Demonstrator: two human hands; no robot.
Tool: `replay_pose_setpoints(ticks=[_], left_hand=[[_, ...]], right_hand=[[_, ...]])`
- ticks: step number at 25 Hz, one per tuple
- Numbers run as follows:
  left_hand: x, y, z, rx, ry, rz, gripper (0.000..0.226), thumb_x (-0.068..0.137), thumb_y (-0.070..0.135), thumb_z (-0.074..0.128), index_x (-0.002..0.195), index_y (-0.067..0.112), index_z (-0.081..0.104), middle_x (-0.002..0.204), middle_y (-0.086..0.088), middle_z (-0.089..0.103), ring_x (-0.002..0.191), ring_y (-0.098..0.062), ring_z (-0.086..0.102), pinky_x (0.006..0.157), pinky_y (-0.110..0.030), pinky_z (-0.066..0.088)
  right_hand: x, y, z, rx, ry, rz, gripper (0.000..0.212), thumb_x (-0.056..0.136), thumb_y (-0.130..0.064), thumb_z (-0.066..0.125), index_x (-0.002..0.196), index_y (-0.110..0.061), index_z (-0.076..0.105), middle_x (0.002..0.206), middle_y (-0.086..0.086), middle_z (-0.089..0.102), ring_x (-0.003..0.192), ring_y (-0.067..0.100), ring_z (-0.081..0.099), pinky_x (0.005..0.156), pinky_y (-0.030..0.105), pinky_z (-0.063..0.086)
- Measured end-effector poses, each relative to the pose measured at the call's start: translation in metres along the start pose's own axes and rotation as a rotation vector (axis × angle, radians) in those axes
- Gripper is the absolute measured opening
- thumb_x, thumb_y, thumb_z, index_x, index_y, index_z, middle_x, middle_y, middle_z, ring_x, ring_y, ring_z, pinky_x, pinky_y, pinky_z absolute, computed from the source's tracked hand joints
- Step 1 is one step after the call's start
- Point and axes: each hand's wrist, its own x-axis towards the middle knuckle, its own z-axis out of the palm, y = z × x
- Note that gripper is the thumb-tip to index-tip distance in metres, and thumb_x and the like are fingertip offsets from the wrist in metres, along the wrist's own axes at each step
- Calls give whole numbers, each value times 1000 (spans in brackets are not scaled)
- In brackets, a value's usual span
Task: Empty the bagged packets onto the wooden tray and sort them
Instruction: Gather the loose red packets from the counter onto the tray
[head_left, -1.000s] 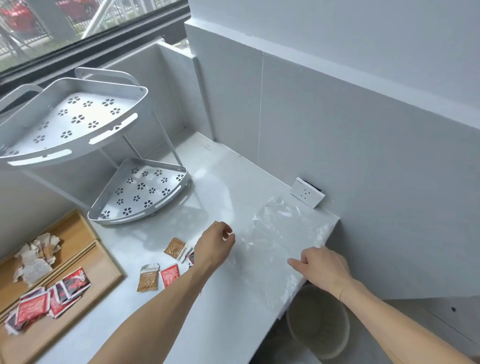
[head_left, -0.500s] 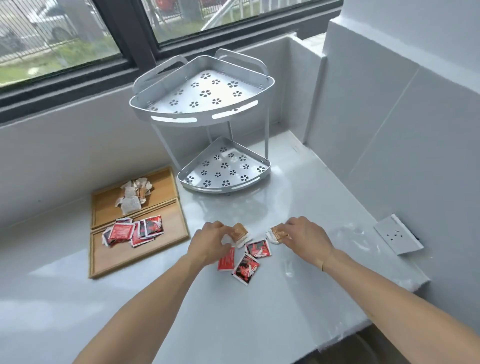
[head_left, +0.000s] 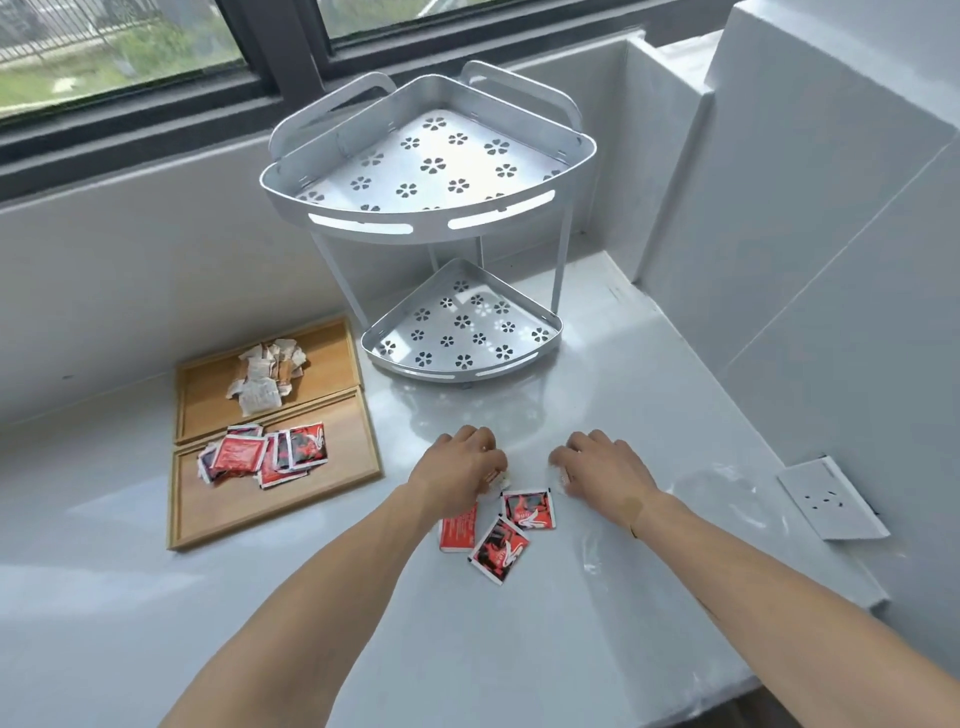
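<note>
A two-compartment wooden tray (head_left: 275, 512) lies at the left of the white counter. Its far compartment holds pale brown packets (head_left: 266, 373); its near one holds red packets (head_left: 262, 453). Three red packets (head_left: 529, 511) lie loose on the counter just below my hands. My left hand (head_left: 457, 467) is curled palm down over a small pale packet whose edge shows at the fingertips. My right hand (head_left: 605, 467) is curled over another small pale packet. A flat clear plastic bag (head_left: 722, 480) lies on the counter to the right of my right hand.
A white two-tier corner rack (head_left: 431, 179) stands behind my hands against the window wall. A loose white socket plate (head_left: 826, 499) lies at the counter's right edge. A white wall rises on the right, and the counter's front edge runs near my right forearm.
My hands left the clear bag and came together over the loose packets. The brown packets seen at my fingertips half a second ago are now almost covered by my curled fingers.
</note>
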Motion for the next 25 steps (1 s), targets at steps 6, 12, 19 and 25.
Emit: replay_pose_setpoints(ticks=[6, 12, 19, 25], left_hand=[[-16, -1, 1, -338, 44, -280, 13, 87, 19, 60, 94, 22, 49, 90, 0, 63, 87, -30, 58, 63, -34, 42], [-70, -27, 6, -840, 223, -757, 42, 80, 21, 73, 121, 21, 62, 82, 2, 64, 73, -18, 62, 61, -27, 50], [-82, -20, 20, -907, 144, -912, 54, 77, 20, 78, 127, 12, 59, 96, -10, 70, 76, -25, 66, 61, -28, 51], [-70, -7, 17, -692, 149, -932, 28, 73, 20, 73, 99, 14, 65, 99, -6, 62, 88, -27, 62, 66, -32, 48]], right_hand=[[0, -2, 1, 180, 8, 136, 29, 88, -24, 56, 116, -20, 58, 117, 3, 53, 104, 27, 53, 75, 34, 41], [-1, -17, -2, 450, -12, 217, 28, 79, -19, 59, 105, -28, 62, 98, 1, 71, 89, 26, 64, 65, 29, 41], [-5, -17, 6, 566, 30, 271, 28, 76, -20, 67, 103, -24, 64, 90, 6, 73, 83, 27, 67, 72, 36, 55], [-9, -18, 13, 540, 133, 330, 23, 75, -25, 70, 97, -20, 65, 88, 6, 72, 82, 28, 65, 65, 35, 52]])
